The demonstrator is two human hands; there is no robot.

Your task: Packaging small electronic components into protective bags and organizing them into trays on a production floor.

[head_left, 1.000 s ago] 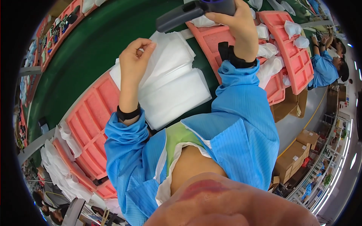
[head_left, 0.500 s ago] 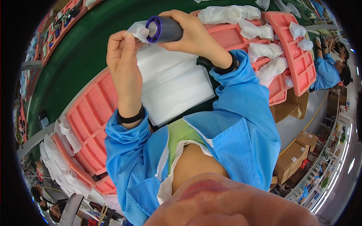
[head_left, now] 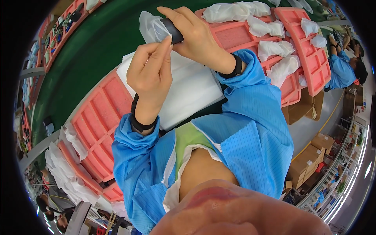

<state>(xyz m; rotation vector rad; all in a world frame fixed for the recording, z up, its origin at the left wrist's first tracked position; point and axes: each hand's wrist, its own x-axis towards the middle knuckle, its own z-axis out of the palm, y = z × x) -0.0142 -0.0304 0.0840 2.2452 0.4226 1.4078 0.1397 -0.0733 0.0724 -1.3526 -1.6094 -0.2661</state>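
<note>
Dark cylinder (head_left: pixel 172 30), held up above the foam stack (head_left: pixel 188 86), its far end inside a thin white bag (head_left: pixel 150 26). Right hand (head_left: pixel 196 37) wraps the cylinder's near end, fingers curled closed around it, index finger stretched over the top. Left hand (head_left: pixel 150 72) is raised beside it; thumb and fingers pinched on the bag's edge at the cylinder, touching it. Both wrists carry black bands; sleeves are blue.

The foam stack is white sheets lying on the green table (head_left: pixel 98 43), directly below the hands. Pink trays (head_left: pixel 102 117) with empty compartments lie left of the stack. More pink trays (head_left: pixel 309 58) to the right hold bagged white items (head_left: pixel 274 49). Cardboard boxes (head_left: pixel 309 156) sit on the floor at right. Another person in blue (head_left: pixel 342 68) is at the far right edge, well apart.
</note>
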